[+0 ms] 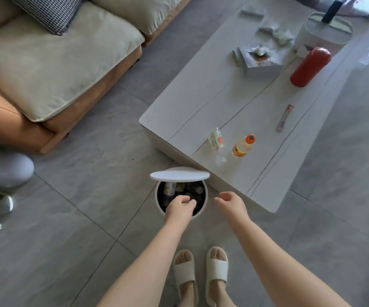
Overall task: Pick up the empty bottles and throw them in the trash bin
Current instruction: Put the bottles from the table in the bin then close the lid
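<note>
Two empty bottles are seen on the near end of the white stone-look worktop: a clear plastic bottle with a white and orange label, lying on its side near the edge, and just to its right a clear plastic bottle with an orange cap and an orange and yellow label, which is tilted. The two are near each other but apart.

On the grey tiled floor just in front of that end of the worktop, a round white trash bin is placed, its flat white lid raised at the far side. Several discarded bottles are visible in its dark interior.

The left hand is held over the bin's opening, its grip curled loosely with nothing seen in it. The right hand is held just right of the bin, fingers bent and apart, empty.

Farther along the worktop a red cylindrical case, a slim pink sachet, a grey tissue box and a white lidded container are found. A beige cushioned sofa is set at the left. White slippers are worn on the feet.
</note>
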